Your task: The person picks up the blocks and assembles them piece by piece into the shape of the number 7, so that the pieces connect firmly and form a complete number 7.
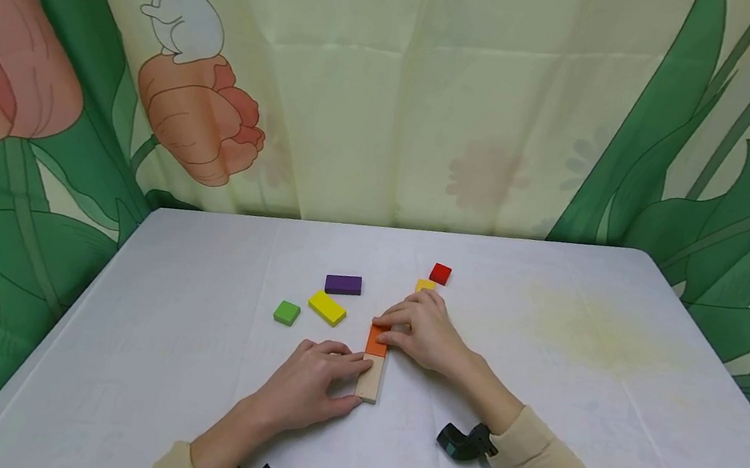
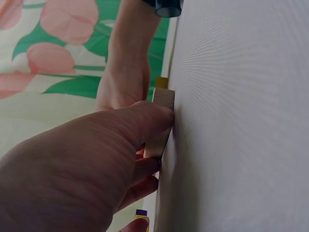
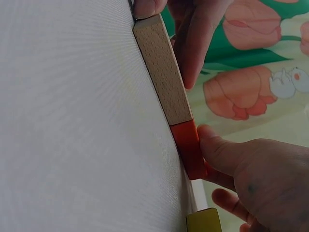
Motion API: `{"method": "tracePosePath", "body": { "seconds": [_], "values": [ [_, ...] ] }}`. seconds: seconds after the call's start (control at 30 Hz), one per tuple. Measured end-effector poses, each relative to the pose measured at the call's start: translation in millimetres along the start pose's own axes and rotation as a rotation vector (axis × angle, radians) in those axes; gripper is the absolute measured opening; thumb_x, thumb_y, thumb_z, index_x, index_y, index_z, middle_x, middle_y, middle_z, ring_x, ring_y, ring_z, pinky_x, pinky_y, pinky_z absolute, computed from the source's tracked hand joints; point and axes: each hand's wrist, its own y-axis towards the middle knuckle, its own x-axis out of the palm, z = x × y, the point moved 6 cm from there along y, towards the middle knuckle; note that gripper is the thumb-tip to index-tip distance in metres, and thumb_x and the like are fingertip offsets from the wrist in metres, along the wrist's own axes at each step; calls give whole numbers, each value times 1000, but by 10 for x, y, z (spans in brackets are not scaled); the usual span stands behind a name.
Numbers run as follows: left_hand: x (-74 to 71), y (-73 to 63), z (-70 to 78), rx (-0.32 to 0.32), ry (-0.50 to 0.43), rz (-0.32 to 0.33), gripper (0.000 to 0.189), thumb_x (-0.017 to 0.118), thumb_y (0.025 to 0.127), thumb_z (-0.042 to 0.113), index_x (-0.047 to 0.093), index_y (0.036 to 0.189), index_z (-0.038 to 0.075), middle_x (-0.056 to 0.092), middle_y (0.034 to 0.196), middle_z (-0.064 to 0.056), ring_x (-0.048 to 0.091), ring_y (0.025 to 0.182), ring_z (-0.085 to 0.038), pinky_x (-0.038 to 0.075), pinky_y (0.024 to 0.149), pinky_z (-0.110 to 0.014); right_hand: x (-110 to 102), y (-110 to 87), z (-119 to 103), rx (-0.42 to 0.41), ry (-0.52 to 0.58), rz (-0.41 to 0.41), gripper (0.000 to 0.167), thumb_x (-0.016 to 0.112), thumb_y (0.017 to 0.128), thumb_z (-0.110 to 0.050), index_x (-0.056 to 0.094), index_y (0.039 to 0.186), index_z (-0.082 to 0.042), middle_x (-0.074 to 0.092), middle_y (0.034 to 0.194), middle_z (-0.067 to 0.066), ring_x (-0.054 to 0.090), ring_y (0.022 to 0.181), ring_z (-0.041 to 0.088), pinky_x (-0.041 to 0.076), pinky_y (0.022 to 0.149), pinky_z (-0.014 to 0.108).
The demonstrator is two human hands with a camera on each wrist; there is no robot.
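Note:
A plain wooden block (image 1: 368,380) and an orange block (image 1: 377,342) lie end to end on the white-covered table. My left hand (image 1: 308,386) pinches the plain block, its thumb at the near end. From the right side, my right hand (image 1: 429,331) pinches the orange block between thumb and fingers. The right wrist view shows the plain block (image 3: 164,72) meeting the orange one (image 3: 187,149) with no visible gap. Just beyond the right hand is a yellow block (image 1: 426,284), partly hidden by the fingers, with a red block (image 1: 440,274) behind it.
Left of the joined blocks lie a green block (image 1: 286,313), another yellow block (image 1: 327,308) and a purple block (image 1: 343,284). A patterned curtain (image 1: 408,109) hangs behind the table's far edge. A yellowish stain (image 1: 594,327) marks the cloth at right.

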Motion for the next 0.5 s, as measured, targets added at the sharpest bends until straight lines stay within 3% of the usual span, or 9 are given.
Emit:
{"method": "tracePosePath", "body": {
  "seconds": [0.27,0.5],
  "values": [
    [12,13,7,-8,9,-2,49,80,88,36,70,132,19,69,126,2,58,118,-19,42,89,-40,33,10,-6,-14,85,-79,29,77,90,-16,76,117,-4,73,110,2,63,112,23,17,119,56],
    [26,4,15,-10,17,-7,49,79,88,37,70,132,19,69,126,3,57,119,-19,41,88,-40,35,14,-32,-34,93,-86,29,77,90,-14,75,117,-3,73,111,3,63,111,23,18,119,54]
  ]
}}
